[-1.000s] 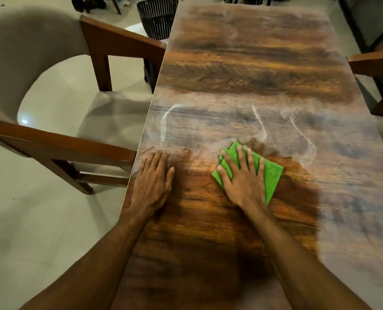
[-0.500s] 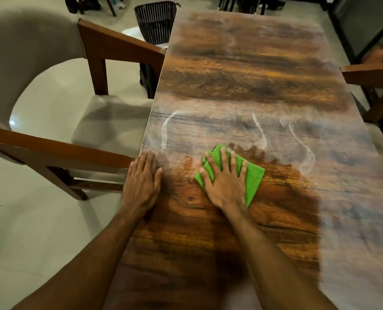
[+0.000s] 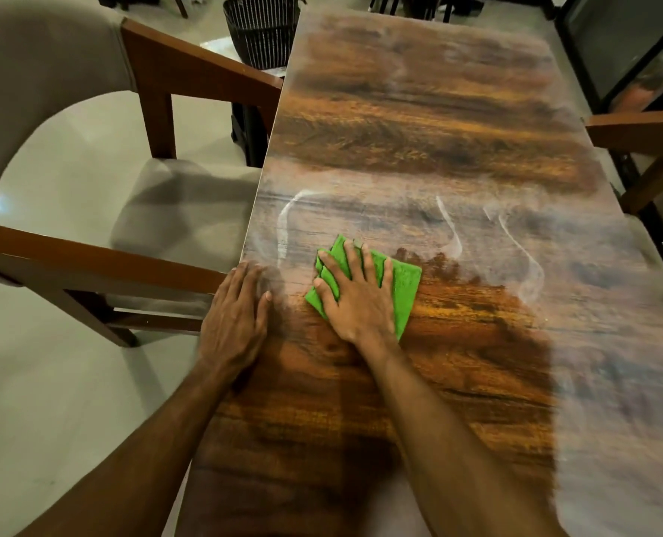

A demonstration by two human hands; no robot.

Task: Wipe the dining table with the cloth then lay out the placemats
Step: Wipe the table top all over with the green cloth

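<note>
Left third of frame: armchair [image 3: 175, 211], beige padded back and seat, brown wooden frame, seat drawn up to the table's left edge. Below it: pale glossy floor [image 3: 51, 381]. Upper centre-left: black ribbed basket [image 3: 262, 31] standing on the floor just beyond the table's far left corner. Centre-left: left hand [image 3: 237, 315], palm down at the table's left edge, fingers straight and close together, holding nothing, slightly blurred at the tips. Centre, from lower frame to upper frame: dining table [image 3: 438, 129], long wood-grain top, hazy grey film across the far and right portions, darker clear patch in the near middle. Just above the hands: white curved streaks [image 3: 283, 226] on the tabletop, one at left, two more further right. Centre: cloth [image 3: 405, 288], bright green, folded to a rough square, flat on the table where hazy and clear wood meet, just right of the left hand and apart from it. On top of the cloth: right hand [image 3: 357, 300], palm down, fingers straight and spread, pressing the cloth to the wood, not curled round it. Right edge: wooden arm of a second chair [image 3: 640, 133], close beside the table's right side.
</note>
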